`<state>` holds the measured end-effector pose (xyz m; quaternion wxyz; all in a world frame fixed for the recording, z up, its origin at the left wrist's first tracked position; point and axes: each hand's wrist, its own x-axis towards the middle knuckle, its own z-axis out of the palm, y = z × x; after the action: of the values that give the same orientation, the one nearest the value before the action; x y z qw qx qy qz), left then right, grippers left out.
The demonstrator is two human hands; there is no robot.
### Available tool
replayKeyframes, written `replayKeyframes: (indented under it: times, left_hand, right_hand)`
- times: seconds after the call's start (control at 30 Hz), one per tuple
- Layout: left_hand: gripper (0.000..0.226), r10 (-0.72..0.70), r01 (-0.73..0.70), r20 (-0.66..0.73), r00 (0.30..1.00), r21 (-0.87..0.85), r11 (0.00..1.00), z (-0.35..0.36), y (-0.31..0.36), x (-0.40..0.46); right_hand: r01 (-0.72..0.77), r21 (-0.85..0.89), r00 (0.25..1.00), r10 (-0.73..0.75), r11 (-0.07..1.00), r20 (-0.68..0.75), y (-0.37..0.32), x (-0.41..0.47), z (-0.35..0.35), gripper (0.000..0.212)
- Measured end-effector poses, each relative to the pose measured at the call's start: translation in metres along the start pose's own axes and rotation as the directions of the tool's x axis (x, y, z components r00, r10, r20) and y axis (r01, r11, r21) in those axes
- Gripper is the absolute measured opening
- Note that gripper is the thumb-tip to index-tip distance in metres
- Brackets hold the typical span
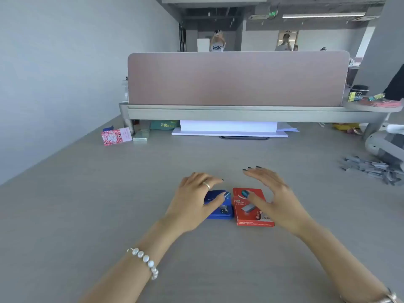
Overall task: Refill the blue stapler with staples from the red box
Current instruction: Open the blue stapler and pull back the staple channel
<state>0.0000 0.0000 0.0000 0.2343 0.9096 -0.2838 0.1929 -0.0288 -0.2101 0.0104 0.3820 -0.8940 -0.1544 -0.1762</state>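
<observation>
The blue stapler (223, 209) lies on the grey table (109, 215) in front of me, with the red staple box (251, 212) flat beside it on the right, the two nearly touching. My left hand (194, 200) hovers over the stapler's left part, fingers spread, thumb resting on its top. My right hand (275, 200) is over the box's right side with fingers extended and thumb lying across the lid. Neither hand grips anything. Part of each object is hidden under the hands.
A heap of loose grey staple strips (371, 169) lies at the right. A pink patterned box (115, 136) and a small clear case (141, 136) sit far left. A raised shelf with a pink divider (236, 79) crosses the back, a white stand (229, 129) beneath it.
</observation>
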Motion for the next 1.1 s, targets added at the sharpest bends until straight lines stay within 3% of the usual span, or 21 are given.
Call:
replayKeyframes:
  times: [0.17,0.33,0.43,0.6,0.73,0.8,0.87,0.9,1.0,1.1]
  left_hand:
    - [0.053,-0.01,0.011,0.04,0.999,-0.044,0.999,0.0,-0.002,0.002]
    - [0.021,-0.077,0.087,0.056,0.995,-0.199,0.976,-0.001,0.0,0.001]
    - [0.015,-0.099,0.114,0.076,0.992,-0.241,0.964,-0.001,0.001,0.002]
    - [0.016,-0.114,0.129,0.07,0.991,-0.274,0.953,-0.001,0.0,0.001]
    - [0.017,-0.105,0.133,0.108,0.989,-0.299,0.945,-0.002,-0.001,0.002]
    - [0.012,-0.155,0.172,0.076,0.985,-0.488,0.855,-0.009,-0.002,0.004]
    - [0.01,-0.28,0.221,0.04,0.959,-0.724,0.653,-0.018,-0.005,0.005]
    - [0.013,-0.302,0.223,0.036,0.953,-0.759,0.612,-0.021,-0.007,0.005]
    - [0.02,-0.266,0.205,0.038,0.963,-0.743,0.637,-0.02,-0.008,0.001]
    - [0.012,-0.284,0.184,0.016,0.959,-0.797,0.575,-0.022,-0.009,0.001]
  right_hand:
    - [-0.01,-0.11,0.994,0.022,0.994,0.108,0.003,0.003,0.012,0.033]
    - [0.011,-0.154,0.981,0.019,0.988,0.193,0.002,0.006,0.026,0.026]
    - [-0.016,-0.149,0.974,0.049,0.989,0.221,0.002,0.006,0.029,0.013]
    - [-0.031,-0.132,0.976,0.059,0.991,0.211,-0.005,0.005,0.027,0.031]
    - [-0.041,-0.118,0.97,0.068,0.992,0.235,-0.008,0.003,0.026,0.031]
    - [-0.056,-0.109,0.968,0.081,0.992,0.237,-0.008,0.003,0.026,0.027]
    - [-0.066,-0.098,0.967,0.088,0.993,0.239,-0.009,0.003,0.025,0.027]
    - [-0.066,-0.095,0.967,0.087,0.993,0.241,-0.01,0.003,0.025,0.028]
    - [-0.061,-0.099,0.965,0.084,0.993,0.247,-0.012,0.003,0.024,0.03]
    - [-0.06,-0.099,0.967,0.083,0.993,0.243,-0.013,0.003,0.024,0.031]
